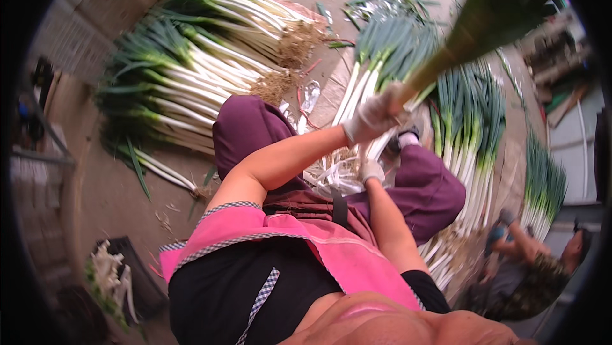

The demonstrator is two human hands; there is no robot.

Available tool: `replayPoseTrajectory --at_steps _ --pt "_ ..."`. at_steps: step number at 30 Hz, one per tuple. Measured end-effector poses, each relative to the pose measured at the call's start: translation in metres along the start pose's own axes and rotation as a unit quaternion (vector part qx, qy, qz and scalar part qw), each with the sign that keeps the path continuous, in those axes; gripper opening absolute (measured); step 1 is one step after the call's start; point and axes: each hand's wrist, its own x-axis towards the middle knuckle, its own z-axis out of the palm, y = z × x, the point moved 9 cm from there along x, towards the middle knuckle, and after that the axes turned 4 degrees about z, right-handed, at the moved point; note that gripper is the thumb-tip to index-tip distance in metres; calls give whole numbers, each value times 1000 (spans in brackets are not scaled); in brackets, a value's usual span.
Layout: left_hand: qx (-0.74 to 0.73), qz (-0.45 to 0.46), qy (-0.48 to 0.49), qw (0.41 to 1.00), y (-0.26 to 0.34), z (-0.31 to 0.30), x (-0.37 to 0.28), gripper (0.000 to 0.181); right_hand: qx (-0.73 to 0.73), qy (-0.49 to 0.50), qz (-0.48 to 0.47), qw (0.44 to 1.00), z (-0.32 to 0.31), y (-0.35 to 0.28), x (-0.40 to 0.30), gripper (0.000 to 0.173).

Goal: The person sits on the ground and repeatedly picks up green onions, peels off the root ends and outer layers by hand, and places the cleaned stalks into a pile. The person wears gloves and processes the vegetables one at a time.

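My left hand (375,115), in a pale glove, is closed around the stalk of a long green onion (430,70), whose blurred leaves rise toward the upper right. Below it, my right hand (371,171), also gloved, is near the stalk's lower end; its fingers are partly hidden, and what it grips is unclear. Peeled white skins and roots (334,173) lie between my knees. Just beyond my hands, a row of cleaned green onions (366,82) rests on the ground cloth, leaves pointing away.
Rooted green onions (191,86) are piled at left. More cleaned ones (466,130) lie at right, with another bunch (542,182) beyond. A co-worker (521,268) sits at lower right. Leaf scraps (392,3) lie ahead; a dark crate (138,273) stands lower left.
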Motion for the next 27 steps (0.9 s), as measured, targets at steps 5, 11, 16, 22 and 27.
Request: replayPoseTrajectory --at_steps 5,11,16,22,27 --pt "93 76 -49 992 108 -1 73 48 -46 -153 -165 973 72 50 43 80" --pt "237 149 -153 948 76 -4 44 41 646 -83 -421 632 -219 -45 -139 68" --pt "300 191 -258 898 58 26 20 15 645 135 -439 611 -279 12 -213 72" --pt "301 209 -305 879 5 40 13 3 770 134 -400 479 -247 119 -201 61" --pt "508 147 -230 817 -69 -65 28 20 807 375 -267 371 -266 280 -244 49"
